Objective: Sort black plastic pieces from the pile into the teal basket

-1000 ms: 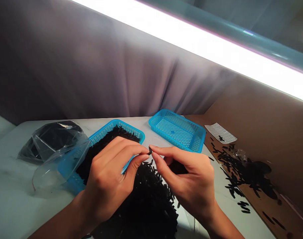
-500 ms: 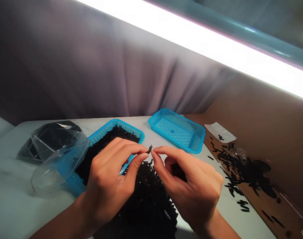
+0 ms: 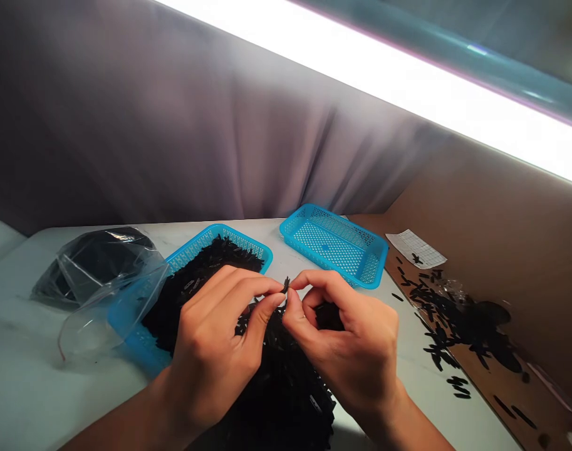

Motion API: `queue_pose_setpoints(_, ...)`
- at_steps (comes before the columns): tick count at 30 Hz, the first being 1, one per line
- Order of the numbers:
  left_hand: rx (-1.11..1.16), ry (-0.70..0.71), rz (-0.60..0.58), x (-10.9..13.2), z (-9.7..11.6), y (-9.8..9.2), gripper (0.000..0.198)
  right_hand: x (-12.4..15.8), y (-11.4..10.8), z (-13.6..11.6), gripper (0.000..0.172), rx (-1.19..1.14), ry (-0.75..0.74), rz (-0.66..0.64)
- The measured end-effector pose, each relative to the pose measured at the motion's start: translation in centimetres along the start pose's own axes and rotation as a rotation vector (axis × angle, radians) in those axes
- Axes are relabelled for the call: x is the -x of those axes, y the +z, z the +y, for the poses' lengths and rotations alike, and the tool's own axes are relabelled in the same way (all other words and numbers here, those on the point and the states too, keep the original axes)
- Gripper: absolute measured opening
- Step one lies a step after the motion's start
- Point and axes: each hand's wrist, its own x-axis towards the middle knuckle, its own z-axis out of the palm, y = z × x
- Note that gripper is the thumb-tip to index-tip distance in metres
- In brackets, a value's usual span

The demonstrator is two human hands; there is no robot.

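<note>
My left hand (image 3: 215, 351) and my right hand (image 3: 351, 344) meet fingertip to fingertip above a heap of small black parts (image 3: 276, 388). Both pinch one small black piece (image 3: 286, 285) between thumb and forefinger. My right hand's other fingers are curled in, with more dark pieces seeming to sit in the palm. Behind my left hand a blue mesh basket (image 3: 198, 245) is piled with the same black parts. A second blue mesh basket (image 3: 335, 244), with nothing visible inside, stands just beyond my right hand.
A clear plastic bag (image 3: 102, 282) with dark contents lies at the left on the white table (image 3: 17, 376). At the right a brown cardboard sheet (image 3: 511, 250) carries scattered black pieces (image 3: 459, 319) and a small paper label (image 3: 416, 249). Grey cloth hangs behind.
My right hand has curled its fingers in and drawn closer to my left, and both hands sit slightly lower. The small black piece stays pinched between them.
</note>
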Motion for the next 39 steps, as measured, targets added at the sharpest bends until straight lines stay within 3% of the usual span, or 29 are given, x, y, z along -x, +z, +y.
queue_pose_setpoints(15, 0.001, -0.054, 0.004, -0.4, 0.0, 0.1, 0.011, -0.2, 0.1, 0.3, 0.011, 0.040, -0.002, -0.009)
queue_pose_setpoints(26, 0.069, -0.231, -0.055, -0.9, 0.1, -0.2, 0.013, -0.4, -0.2, 1.2, 0.009, 0.081, 0.034, 0.007)
queue_pose_setpoints(30, 0.108, -0.303, -0.051, -1.2, -0.1, -0.5, 0.013, -1.9, -2.0, 3.5, 0.006, 0.209, 0.139, 0.085)
queue_pose_setpoints(34, 0.174, -0.379, -0.076, -1.3, -0.3, -0.8, 0.013, -3.6, -5.8, 7.4, 0.003, 0.451, 0.338, 0.182)
queue_pose_setpoints(36, 0.197, -0.427, -0.089, -1.2, -0.3, -0.8, 0.012, -4.0, -7.8, 8.9, 0.021, 0.542, 0.439, 0.100)
queue_pose_setpoints(39, 0.216, -0.482, -0.096, -1.1, -0.2, -0.8, 0.011, -3.9, -9.5, 9.7, 0.036, 0.628, 0.449, 0.065)
